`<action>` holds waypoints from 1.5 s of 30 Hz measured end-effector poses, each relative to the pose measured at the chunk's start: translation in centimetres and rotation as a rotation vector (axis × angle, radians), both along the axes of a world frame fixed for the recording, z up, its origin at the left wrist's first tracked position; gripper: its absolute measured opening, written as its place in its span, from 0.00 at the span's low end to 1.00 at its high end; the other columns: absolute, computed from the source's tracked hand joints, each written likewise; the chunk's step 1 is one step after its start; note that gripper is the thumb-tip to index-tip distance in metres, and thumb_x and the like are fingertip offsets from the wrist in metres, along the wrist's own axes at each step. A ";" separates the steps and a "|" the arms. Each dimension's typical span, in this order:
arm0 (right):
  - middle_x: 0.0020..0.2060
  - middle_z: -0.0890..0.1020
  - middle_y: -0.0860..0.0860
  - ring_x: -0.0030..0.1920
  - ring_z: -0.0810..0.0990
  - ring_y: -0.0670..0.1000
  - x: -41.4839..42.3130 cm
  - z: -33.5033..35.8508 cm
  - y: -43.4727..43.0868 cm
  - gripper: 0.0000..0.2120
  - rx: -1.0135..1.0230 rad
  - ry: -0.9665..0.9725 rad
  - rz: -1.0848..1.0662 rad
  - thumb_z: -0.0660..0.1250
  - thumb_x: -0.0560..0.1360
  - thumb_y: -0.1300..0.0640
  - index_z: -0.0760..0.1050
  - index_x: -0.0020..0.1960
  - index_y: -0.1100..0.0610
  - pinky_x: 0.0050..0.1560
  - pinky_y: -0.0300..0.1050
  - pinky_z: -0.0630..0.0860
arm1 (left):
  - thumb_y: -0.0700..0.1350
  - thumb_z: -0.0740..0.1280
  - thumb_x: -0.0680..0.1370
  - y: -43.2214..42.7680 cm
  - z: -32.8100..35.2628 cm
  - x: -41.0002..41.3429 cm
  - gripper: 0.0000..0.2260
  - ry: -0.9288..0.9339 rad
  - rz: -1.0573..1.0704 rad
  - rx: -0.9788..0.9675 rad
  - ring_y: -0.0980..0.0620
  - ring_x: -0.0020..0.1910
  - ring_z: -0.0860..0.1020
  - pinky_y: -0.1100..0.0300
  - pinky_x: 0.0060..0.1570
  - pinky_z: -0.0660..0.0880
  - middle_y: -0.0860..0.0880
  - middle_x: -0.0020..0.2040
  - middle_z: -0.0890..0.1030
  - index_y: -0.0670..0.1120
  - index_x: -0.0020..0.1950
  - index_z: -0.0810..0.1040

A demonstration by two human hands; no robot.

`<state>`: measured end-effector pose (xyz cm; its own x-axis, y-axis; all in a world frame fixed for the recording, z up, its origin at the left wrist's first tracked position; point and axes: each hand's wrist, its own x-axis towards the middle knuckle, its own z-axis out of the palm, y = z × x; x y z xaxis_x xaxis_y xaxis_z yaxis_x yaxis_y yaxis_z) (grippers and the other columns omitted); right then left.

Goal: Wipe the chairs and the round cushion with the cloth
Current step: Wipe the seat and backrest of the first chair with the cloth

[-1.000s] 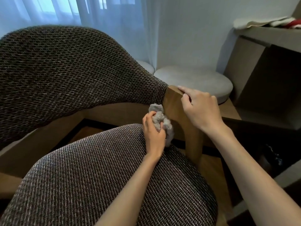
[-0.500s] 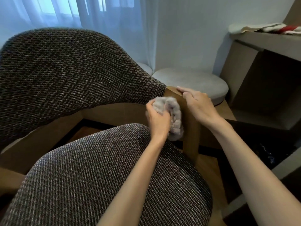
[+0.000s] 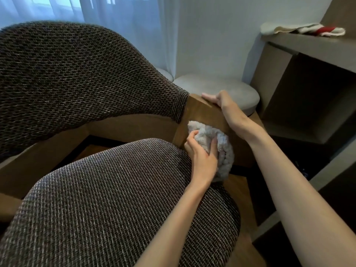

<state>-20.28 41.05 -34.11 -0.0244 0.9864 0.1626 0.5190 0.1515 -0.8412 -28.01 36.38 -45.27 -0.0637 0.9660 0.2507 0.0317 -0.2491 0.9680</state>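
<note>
Cloth [image 3: 215,143], grey, fluffy, bunched: pressed on wooden post [image 3: 200,112] of chair [image 3: 77,74], just right of frame centre.
Gripped by left hand [image 3: 202,157], fingers curled tight round the wad, evidently to keep the pile bearing on the wood for wiping; forearm reaching in from 6 o'clock across woven seat [image 3: 115,199]. At 12 o'clock of the wad, right hand [image 3: 225,106] clamped on post top, thumb flat along the edge, other fingers hidden behind, probably steadying the frame; arm entering from 4 o'clock. Round cushion [image 3: 231,87] beyond, at 12 o'clock.
</note>
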 end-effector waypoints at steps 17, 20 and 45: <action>0.70 0.70 0.57 0.70 0.67 0.55 0.1 0.2 -0.4 0.23 0.077 -0.263 0.021 0.46 0.82 0.51 0.68 0.71 0.59 0.72 0.52 0.60 | 0.45 0.66 0.77 0.2 3.5 1.2 0.26 0.325 0.164 0.220 0.46 0.64 0.58 0.51 0.64 0.64 0.43 0.69 0.55 0.48 0.69 0.54; 0.69 0.71 0.58 0.70 0.68 0.56 0.0 0.2 -0.3 0.21 0.127 -0.315 0.017 0.48 0.83 0.55 0.69 0.70 0.60 0.71 0.52 0.61 | 0.43 0.66 0.77 -0.4 2.4 1.1 0.27 0.335 0.101 0.184 0.45 0.66 0.56 0.50 0.66 0.62 0.42 0.70 0.53 0.48 0.70 0.53; 0.59 0.81 0.53 0.60 0.77 0.55 -1.3 -2.2 -0.6 0.18 0.474 -0.549 -0.290 0.57 0.79 0.49 0.75 0.66 0.48 0.61 0.51 0.71 | 0.33 0.57 0.77 -4.5 -5.4 -19.0 0.16 0.689 0.163 -0.050 0.47 0.52 0.71 0.56 0.51 0.67 0.45 0.51 0.74 0.46 0.61 0.74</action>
<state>-21.53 40.40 -36.35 0.0251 0.7942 0.6072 0.9160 0.2251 -0.3322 -46.98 31.86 -50.65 -0.0507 0.9691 0.2415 0.6741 -0.1452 0.7242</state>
